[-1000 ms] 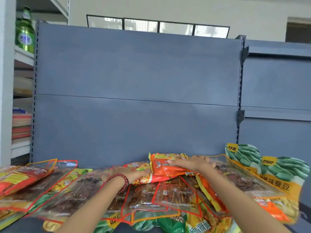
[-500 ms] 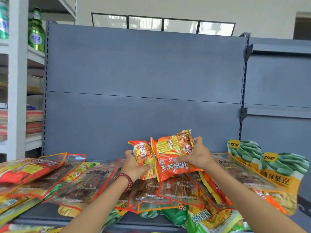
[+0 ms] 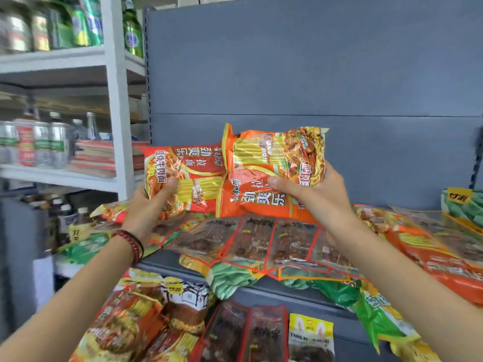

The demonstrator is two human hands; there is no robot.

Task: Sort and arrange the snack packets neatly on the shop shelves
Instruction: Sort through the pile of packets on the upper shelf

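Observation:
My left hand [image 3: 149, 205] grips a red noodle packet [image 3: 188, 176] by its left end, thumb on the front. My right hand [image 3: 313, 197] grips an orange noodle packet [image 3: 274, 165] from its right side, thumb across the front. Both packets are lifted above the grey shelf [image 3: 167, 259] and overlap in the middle. Under them the shelf is covered with several flat brown snack packets with red borders [image 3: 261, 241] and green packets [image 3: 230, 278].
A white rack [image 3: 115, 100] at the left carries green bottles [image 3: 132, 30] and water bottles [image 3: 56, 142]. A lower shelf holds more packets [image 3: 235, 333], among them a yellow-topped one [image 3: 311, 335]. Green bean packets [image 3: 462, 205] lie far right. The grey back panel [image 3: 313, 74] stands behind.
Both hands have raised the two noodle packets off the pile and toward me. The view has swung left and down, bringing the white rack and lower shelf into sight.

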